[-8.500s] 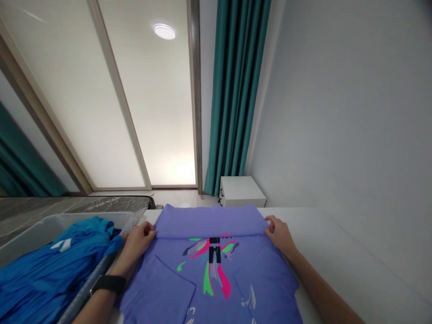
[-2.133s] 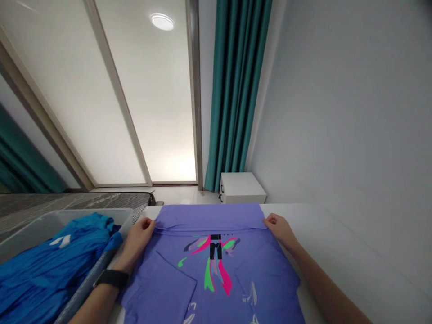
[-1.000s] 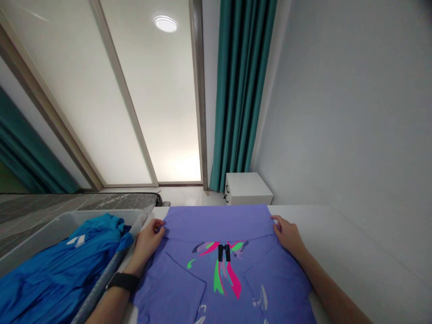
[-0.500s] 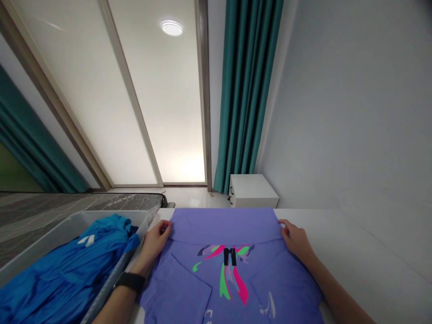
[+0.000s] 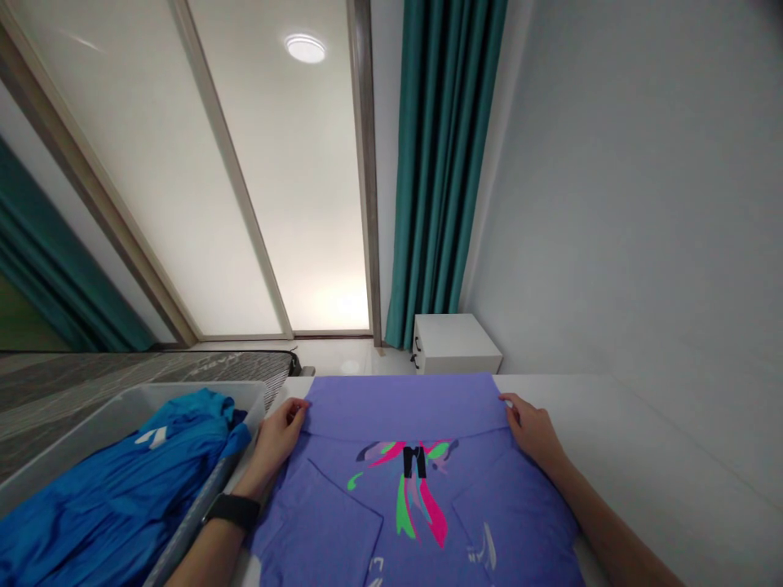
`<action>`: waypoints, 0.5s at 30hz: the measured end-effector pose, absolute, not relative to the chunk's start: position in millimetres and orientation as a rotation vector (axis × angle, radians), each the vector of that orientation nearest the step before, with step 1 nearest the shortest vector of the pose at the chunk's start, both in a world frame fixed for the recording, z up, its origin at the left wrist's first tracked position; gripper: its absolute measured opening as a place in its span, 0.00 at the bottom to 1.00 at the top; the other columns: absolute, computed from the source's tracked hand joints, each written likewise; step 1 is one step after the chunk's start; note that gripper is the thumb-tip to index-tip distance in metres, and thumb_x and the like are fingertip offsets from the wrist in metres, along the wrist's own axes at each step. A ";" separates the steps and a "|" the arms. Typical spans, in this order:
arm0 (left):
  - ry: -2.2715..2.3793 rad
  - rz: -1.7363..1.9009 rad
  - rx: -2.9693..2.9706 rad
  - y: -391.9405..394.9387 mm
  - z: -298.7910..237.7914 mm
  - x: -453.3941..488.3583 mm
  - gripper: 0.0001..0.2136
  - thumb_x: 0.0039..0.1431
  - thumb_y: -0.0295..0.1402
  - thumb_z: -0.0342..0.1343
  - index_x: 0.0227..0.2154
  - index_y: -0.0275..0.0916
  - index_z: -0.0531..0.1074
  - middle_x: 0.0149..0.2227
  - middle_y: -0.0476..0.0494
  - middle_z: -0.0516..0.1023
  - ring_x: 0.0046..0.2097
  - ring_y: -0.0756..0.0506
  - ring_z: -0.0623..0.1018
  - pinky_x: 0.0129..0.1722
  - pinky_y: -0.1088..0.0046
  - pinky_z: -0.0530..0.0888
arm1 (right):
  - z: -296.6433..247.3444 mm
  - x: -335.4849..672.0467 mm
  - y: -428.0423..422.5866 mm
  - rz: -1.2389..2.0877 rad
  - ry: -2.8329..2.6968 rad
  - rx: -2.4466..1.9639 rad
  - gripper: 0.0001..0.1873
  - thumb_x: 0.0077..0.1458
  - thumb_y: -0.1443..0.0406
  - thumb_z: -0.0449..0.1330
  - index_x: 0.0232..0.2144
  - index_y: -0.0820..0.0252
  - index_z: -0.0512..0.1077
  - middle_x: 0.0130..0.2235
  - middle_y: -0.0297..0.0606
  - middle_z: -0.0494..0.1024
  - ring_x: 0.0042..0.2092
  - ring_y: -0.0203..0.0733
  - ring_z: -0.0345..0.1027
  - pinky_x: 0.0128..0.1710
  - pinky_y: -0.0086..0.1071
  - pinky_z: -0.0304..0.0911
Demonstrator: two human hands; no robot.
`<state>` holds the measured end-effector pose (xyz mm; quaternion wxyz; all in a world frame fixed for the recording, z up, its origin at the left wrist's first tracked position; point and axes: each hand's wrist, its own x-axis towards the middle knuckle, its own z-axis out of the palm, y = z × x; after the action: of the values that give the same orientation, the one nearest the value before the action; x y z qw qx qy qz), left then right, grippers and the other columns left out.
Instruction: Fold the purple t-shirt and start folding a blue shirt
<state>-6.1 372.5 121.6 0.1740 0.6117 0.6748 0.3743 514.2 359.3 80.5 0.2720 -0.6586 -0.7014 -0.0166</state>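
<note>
A purple T-shirt [image 5: 342,465] with a pink, green and black print lies spread on the white table [image 5: 636,456]. Its far part is folded over in a straight band that covers the top of the print. My left hand [image 5: 282,428] pinches the left end of this band between thumb and fingers. At the opposite end, my right hand [image 5: 533,428] grips the band's right edge in the same way. A dark band circles my left wrist. The shirt's near part runs out of the picture at the bottom.
Left of the table stands a translucent plastic bin [image 5: 131,397] holding blue clothing [image 5: 140,481] with a white mark. Beyond the table's far edge is a white cabinet [image 5: 458,338], near a teal curtain [image 5: 434,163] and frosted sliding doors [image 5: 294,179].
The whole view has shifted very slightly. Both hands keep their hold on the folded band, and the shirt lies as before.
</note>
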 end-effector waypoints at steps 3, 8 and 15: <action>1.918 1.030 1.728 370.8 122.2 -5.2 0.17 0.53 0.47 0.51 0.36 0.40 0.75 0.28 0.47 0.79 0.32 0.42 0.78 0.33 0.70 0.74 | 80.8 513.6 358.7 -0.055 -1.896 -1.804 0.19 0.60 0.63 0.44 0.45 0.57 0.71 0.36 0.42 0.80 0.35 0.46 0.74 0.41 0.39 0.61; 1.922 1.031 1.769 368.9 120.0 -6.9 0.19 0.54 0.48 0.48 0.38 0.40 0.75 0.29 0.45 0.79 0.34 0.42 0.78 0.36 0.68 0.73 | 79.0 514.1 358.4 -0.044 -1.916 -1.839 0.20 0.60 0.60 0.45 0.47 0.57 0.70 0.42 0.44 0.80 0.40 0.48 0.73 0.44 0.42 0.59; 1.913 1.038 1.811 372.6 115.9 -10.2 0.17 0.53 0.46 0.47 0.36 0.41 0.73 0.31 0.45 0.79 0.33 0.42 0.78 0.34 0.69 0.72 | 80.6 513.7 357.7 -0.003 -1.886 -1.801 0.21 0.60 0.61 0.43 0.48 0.57 0.71 0.37 0.42 0.80 0.38 0.47 0.72 0.45 0.42 0.59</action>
<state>-10.2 372.6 115.9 0.1545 0.6320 0.6674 0.3623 513.7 357.7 80.6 0.2636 -0.6662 -0.6976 -0.0011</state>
